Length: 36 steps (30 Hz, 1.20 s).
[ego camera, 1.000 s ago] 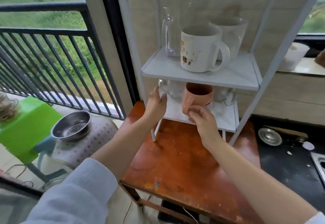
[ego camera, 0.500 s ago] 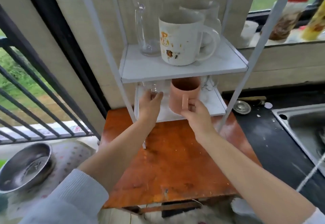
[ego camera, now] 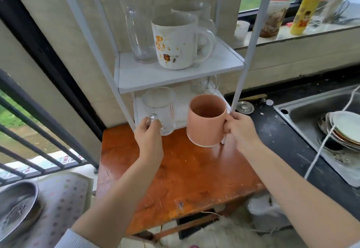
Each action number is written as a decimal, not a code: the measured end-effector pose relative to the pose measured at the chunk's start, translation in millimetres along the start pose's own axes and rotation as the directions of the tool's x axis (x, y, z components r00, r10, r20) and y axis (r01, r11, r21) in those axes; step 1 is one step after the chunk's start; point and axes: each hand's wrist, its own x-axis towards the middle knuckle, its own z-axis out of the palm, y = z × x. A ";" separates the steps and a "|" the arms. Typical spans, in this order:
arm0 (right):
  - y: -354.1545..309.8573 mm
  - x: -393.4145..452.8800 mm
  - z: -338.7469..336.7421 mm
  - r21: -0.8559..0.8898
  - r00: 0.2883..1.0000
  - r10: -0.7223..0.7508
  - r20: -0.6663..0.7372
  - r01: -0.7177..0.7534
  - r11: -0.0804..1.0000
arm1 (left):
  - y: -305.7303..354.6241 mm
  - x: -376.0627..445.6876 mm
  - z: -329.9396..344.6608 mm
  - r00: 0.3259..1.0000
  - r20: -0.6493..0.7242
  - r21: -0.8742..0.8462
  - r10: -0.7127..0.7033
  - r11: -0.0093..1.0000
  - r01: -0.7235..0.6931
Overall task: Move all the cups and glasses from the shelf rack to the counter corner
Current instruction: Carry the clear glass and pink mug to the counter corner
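Cups and glasses stand in the white shelf rack (ego camera: pixel 240 66) at the upper middle of the frame, and two are in the person's hands just in front of its lowest shelf. The left hand (ego camera: pixel 150 140), at the centre of the frame, has its fingers closed around the handle of a clear glass mug (ego camera: pixel 160 107), which it holds upright with its base clear of the wooden worktop (ego camera: pixel 185 179). The right hand (ego camera: pixel 238 129), just right of centre, has its fingers clamped on the handle of a pink cup (ego camera: pixel 206 120) (the handle itself is hidden by the fingers), and the cup is tilted a little with its mouth open to the camera, above the worktop and just beside the rack's front right post.

On the middle shelf a white mug with orange marks (ego camera: pixel 175 41) stands at the front, a tall clear glass pitcher (ego camera: pixel 138 31) to its left and another clear vessel (ego camera: pixel 202 19) behind it. On the lowest shelf, at the back right, one more clear glass cup (ego camera: pixel 202 85) stands.

The rack rests on the back of the orange-brown worktop. To the right lies a dark counter (ego camera: pixel 288 140) with a steel sink (ego camera: pixel 303 111) that holds a stack of plates (ego camera: pixel 344 129). On the window ledge at the upper right are a jar with a red lid (ego camera: pixel 274 14) and a yellow packet (ego camera: pixel 305 6). A metal bowl (ego camera: pixel 17 208) sits at the lower left.
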 end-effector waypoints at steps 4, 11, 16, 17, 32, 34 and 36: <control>7.9 -23.3 -43.1 0.081 0.998 -0.056 -0.007 0.056 0.995 | -5.9 -21.1 8.2 0.998 0.054 -0.128 -0.018 0.991 0.025; 13.1 -78.7 -168.1 0.197 0.963 -0.099 -0.251 0.151 0.969 | -21.6 -113.8 93.9 0.951 0.309 -0.142 -0.001 0.989 0.048; 36.5 -150.5 -284.8 0.231 0.898 -0.001 -0.441 0.115 0.966 | -32.3 -226.6 180.0 0.870 0.492 -0.078 -0.015 0.995 0.061; 44.3 -167.2 -310.2 0.253 0.872 0.023 -0.489 0.116 0.960 | -35.8 -251.1 196.3 0.848 0.530 -0.081 -0.025 0.994 0.079; 124.5 -348.2 -600.3 0.408 0.289 0.338 -0.896 0.233 0.883 | -82.7 -564.7 388.1 0.336 0.927 0.101 -0.164 0.975 0.198; 132.0 -353.7 -638.0 0.424 0.214 0.377 -0.901 0.247 0.872 | -89.9 -603.1 423.5 0.264 0.952 0.099 -0.156 0.971 0.218; 135.8 -352.8 -673.9 0.432 0.165 0.401 -0.901 0.258 0.864 | -95.2 -633.9 458.4 0.215 0.963 0.108 -0.162 0.964 0.243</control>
